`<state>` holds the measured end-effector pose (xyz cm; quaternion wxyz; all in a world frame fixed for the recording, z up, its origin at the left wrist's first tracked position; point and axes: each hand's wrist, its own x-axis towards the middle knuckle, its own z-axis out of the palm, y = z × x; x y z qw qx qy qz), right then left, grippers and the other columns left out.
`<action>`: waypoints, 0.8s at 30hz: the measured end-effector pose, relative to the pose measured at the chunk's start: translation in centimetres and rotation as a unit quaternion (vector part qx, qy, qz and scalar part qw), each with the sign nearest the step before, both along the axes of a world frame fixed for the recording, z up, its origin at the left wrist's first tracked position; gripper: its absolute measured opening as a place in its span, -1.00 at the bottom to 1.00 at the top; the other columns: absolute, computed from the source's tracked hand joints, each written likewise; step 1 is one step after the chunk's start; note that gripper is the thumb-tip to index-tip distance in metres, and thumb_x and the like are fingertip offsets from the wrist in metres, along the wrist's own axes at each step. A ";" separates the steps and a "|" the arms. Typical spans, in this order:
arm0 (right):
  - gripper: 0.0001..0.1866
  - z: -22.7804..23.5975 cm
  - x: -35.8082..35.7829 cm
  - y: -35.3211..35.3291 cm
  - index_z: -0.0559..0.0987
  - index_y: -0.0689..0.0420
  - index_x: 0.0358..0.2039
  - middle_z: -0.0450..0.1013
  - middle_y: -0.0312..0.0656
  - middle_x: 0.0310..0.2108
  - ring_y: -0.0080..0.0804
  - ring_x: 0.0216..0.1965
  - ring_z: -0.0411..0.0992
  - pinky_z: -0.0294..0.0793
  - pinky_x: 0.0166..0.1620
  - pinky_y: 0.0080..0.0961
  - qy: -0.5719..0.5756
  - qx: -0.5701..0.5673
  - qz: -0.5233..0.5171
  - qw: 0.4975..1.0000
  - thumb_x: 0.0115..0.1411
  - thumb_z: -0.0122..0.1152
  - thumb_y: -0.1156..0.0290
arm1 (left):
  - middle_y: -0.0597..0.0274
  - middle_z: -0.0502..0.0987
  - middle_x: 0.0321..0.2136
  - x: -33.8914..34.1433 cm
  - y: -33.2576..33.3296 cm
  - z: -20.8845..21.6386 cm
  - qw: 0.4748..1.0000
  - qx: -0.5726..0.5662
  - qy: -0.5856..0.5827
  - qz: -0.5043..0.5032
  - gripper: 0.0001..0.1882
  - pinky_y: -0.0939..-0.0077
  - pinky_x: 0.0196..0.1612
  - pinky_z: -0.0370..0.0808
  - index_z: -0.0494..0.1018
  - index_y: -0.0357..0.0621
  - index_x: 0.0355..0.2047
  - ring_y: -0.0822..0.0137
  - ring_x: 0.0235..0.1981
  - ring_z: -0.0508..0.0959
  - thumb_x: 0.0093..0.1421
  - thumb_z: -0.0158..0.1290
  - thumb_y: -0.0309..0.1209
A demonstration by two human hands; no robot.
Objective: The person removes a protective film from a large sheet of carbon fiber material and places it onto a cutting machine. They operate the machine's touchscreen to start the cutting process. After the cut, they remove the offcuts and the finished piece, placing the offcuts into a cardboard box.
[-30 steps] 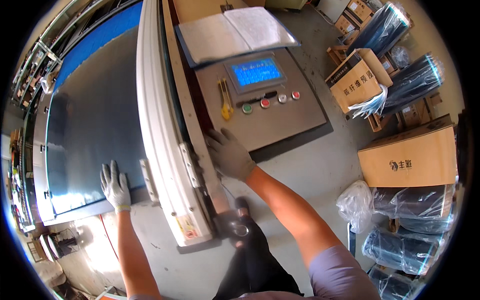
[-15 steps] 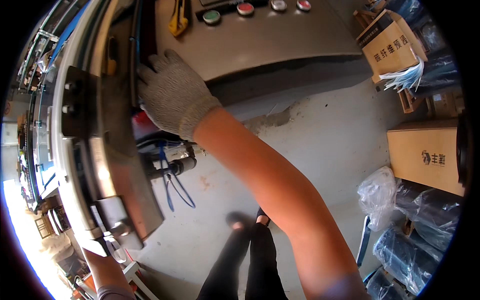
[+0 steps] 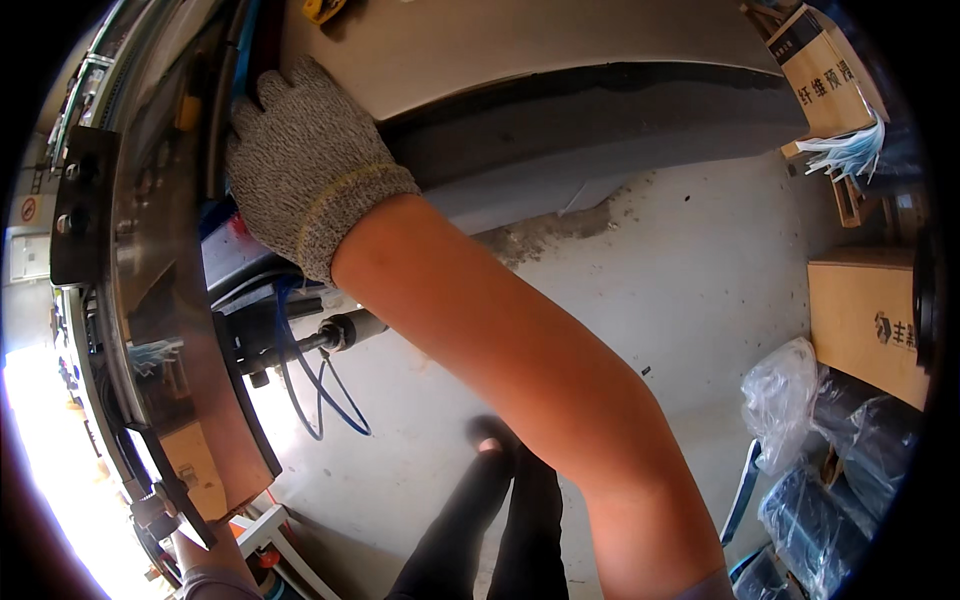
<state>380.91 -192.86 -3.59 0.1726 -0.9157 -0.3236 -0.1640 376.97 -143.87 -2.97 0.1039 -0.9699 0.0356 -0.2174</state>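
My right hand (image 3: 305, 170), in a grey knitted glove, lies at the upper left on the machine's dark inner edge, beside a long dark bar (image 3: 226, 105). Its fingers are stretched and slightly apart, and I see nothing in them; the fingertips are partly hidden. At the lower left my left forearm (image 3: 208, 560) reaches up behind the machine's shiny metal plate (image 3: 170, 330), which hides the hand. A yellow-handled tool (image 3: 322, 10) shows at the top edge on the grey-brown panel (image 3: 480, 45).
Below the right hand, blue tubing (image 3: 318, 400) loops from a black cylindrical fitting (image 3: 345, 330). Cardboard boxes (image 3: 865, 315) and plastic-wrapped rolls (image 3: 815, 520) stand along the right. My legs (image 3: 490, 520) are on the grey floor (image 3: 640, 280), below the panel's dark edge.
The view has shifted, so the panel's round buttons have left the picture and the yellow tool is cut off at the top. My right hand stays by the bar.
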 end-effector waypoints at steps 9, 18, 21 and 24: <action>-0.74 -0.7 -0.3 0.2 0.70 0.02 -0.22 0.53 -0.21 -0.11 -0.30 0.03 0.37 0.27 0.17 -0.25 -0.040 0.048 -0.026 0.998 0.22 0.09 0.25 | 0.05 0.23 0.30 0.2 0.6 -0.2 1.000 -0.003 0.007 0.001 -0.50 0.09 0.34 0.14 0.31 0.02 0.26 -0.04 0.32 0.18 0.36 -0.20 -0.16; -0.76 -0.5 0.5 -0.2 0.69 0.04 -0.22 0.51 -0.22 -0.10 -0.28 0.05 0.37 0.24 0.23 -0.23 -0.037 0.050 -0.003 0.998 0.21 0.09 0.31 | 0.04 0.23 0.30 1.0 0.7 -0.5 1.000 -0.017 0.013 0.007 -0.51 0.08 0.33 0.15 0.32 0.03 0.25 -0.04 0.32 0.18 0.37 -0.22 -0.15; -0.75 -0.5 0.8 -0.1 0.68 0.04 -0.20 0.51 -0.19 -0.09 -0.24 0.07 0.36 0.23 0.23 -0.21 -0.048 0.082 -0.001 0.995 0.18 0.09 0.34 | 0.04 0.23 0.30 1.1 0.9 -0.7 0.999 -0.028 0.015 0.013 -0.51 0.08 0.33 0.15 0.32 0.04 0.25 -0.04 0.32 0.19 0.38 -0.23 -0.15; -0.73 1.2 1.1 -0.4 0.66 0.08 -0.18 0.47 -0.15 -0.04 -0.18 0.10 0.32 0.22 0.23 -0.16 -0.010 0.048 0.034 0.998 0.12 0.12 0.35 | 0.03 0.23 0.30 0.7 1.2 -0.6 0.999 -0.041 0.014 0.023 -0.51 0.08 0.33 0.15 0.32 0.04 0.25 -0.03 0.31 0.19 0.38 -0.24 -0.14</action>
